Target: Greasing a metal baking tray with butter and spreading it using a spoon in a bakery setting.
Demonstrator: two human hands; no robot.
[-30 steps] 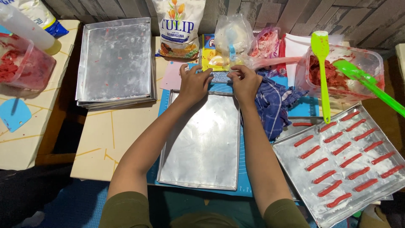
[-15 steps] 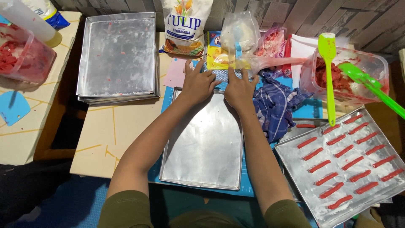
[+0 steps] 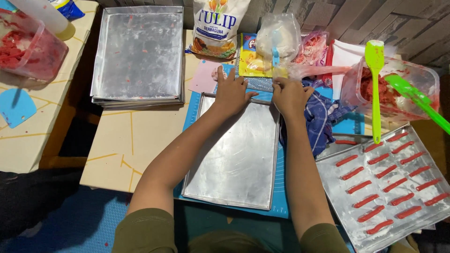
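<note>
An empty metal baking tray [image 3: 236, 159] lies on a blue mat [image 3: 280, 197] in front of me. My left hand [image 3: 230, 92] rests flat at the tray's far edge, fingers spread. Beside it, my right hand [image 3: 289, 95] sits at the tray's far right corner with fingers curled, touching a blue checked cloth [image 3: 322, 119]. Whether either hand grips the tray's rim cannot be made out.
Stacked empty trays [image 3: 138, 54] sit far left. A tray with several red dough sticks [image 3: 389, 180] lies at right. A tub of red dough [image 3: 389, 91] holds two green spatulas [image 3: 375, 89]. A flour bag [image 3: 218, 26], packets and a piping bag [image 3: 318, 70] stand behind. Another red dough tub [image 3: 26, 47] is at left.
Both hands and the tray have come slightly nearer to me in view; the camera has shifted. The hands stay at the tray's far edge.
</note>
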